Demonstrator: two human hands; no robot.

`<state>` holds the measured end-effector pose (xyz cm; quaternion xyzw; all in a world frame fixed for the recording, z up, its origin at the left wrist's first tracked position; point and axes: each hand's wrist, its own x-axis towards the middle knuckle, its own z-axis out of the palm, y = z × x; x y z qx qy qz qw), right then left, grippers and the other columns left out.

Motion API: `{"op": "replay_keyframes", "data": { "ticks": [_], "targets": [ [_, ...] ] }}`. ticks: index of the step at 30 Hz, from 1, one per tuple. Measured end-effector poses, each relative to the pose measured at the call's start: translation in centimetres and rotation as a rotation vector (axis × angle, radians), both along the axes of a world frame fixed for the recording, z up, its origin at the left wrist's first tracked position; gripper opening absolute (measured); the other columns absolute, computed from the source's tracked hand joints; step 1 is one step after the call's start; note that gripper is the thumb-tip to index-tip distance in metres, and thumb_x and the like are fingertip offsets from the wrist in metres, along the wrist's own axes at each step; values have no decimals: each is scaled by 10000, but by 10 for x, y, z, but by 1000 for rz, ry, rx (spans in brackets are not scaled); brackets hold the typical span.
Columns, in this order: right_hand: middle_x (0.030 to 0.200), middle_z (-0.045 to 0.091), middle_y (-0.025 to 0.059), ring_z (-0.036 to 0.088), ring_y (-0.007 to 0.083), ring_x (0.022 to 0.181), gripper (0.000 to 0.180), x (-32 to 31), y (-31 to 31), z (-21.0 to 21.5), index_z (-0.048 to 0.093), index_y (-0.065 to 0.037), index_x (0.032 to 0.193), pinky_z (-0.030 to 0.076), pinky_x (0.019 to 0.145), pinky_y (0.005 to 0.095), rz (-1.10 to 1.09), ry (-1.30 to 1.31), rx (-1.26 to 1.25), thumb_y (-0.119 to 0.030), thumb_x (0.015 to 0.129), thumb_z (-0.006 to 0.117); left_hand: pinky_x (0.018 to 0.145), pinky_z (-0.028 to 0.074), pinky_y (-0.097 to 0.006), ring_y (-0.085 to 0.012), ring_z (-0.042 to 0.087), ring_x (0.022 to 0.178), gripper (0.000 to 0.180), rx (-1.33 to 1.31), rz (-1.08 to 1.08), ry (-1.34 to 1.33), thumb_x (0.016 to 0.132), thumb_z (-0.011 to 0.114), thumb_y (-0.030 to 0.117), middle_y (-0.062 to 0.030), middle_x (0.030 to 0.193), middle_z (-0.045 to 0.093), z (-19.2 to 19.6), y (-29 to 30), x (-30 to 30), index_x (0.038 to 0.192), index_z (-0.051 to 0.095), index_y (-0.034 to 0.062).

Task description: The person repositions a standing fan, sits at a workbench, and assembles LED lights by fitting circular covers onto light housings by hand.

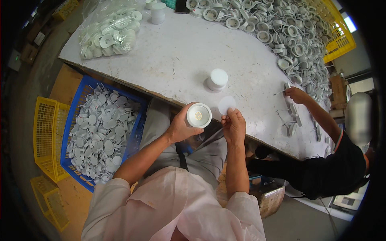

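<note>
Lamp (198,115) in left hand (180,127), disc (226,105) in right hand (234,125)

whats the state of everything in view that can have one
left hand: gripping the lamp
right hand: pinching the disc
lamp: uncovered, yellowish dots showing
disc: held apart from the lamp
near stack: upright on the table
bag: filled with round white pieces
blue basket: heaped with white wired pieces
ring pile: heaped loosely on the table
co-worker's hand: over the table

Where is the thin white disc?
In the head view, the disc is pinched in the right hand, just right of the round light in the left hand.
</note>
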<state>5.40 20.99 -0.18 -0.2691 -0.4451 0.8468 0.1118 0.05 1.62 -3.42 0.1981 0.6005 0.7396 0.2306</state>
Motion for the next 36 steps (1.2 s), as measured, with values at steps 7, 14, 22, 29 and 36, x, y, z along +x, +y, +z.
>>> {"op": "replay_keyframes", "data": {
  "ticks": [7,14,22,29,36],
  "targets": [
    [913,650,99,614,214,768,252,26,-15,6,634,-8,1036,498,696,291,-18,215,1259,6,786,596,970,394,-304,-166,472,1143,833,31,-92,-89,643,801,112,-89,1216,506,3,7,-1,1330,345,-3],
    [1132,587,121,590,282,862,459,34,-19,-3,611,-23,1062,506,712,345,160,511,1830,20,606,620,1001,385,-321,-176,453,1182,720,22,-182,-35,805,703,167,-110,1271,466,6,9,-1,1365,285,-6],
    [1177,571,103,549,303,952,547,35,-28,-4,594,-37,1125,457,822,378,169,443,1832,9,580,597,912,436,-304,-175,527,1062,543,-70,-90,15,846,612,176,-125,1152,548,13,14,6,1298,380,-15],
    [1181,573,101,540,306,980,542,36,-31,-3,596,-44,1126,432,855,379,185,453,1859,3,586,592,854,464,-288,-163,550,1008,485,-133,-72,-25,872,560,157,-126,1124,564,15,12,8,1292,391,-18],
    [1151,594,85,548,297,965,456,38,-35,0,634,-50,1067,441,831,368,157,473,1862,-52,612,671,862,458,-304,-178,560,995,458,-95,-25,10,839,544,117,-132,1095,578,13,14,13,1265,424,1]
  ]
}}
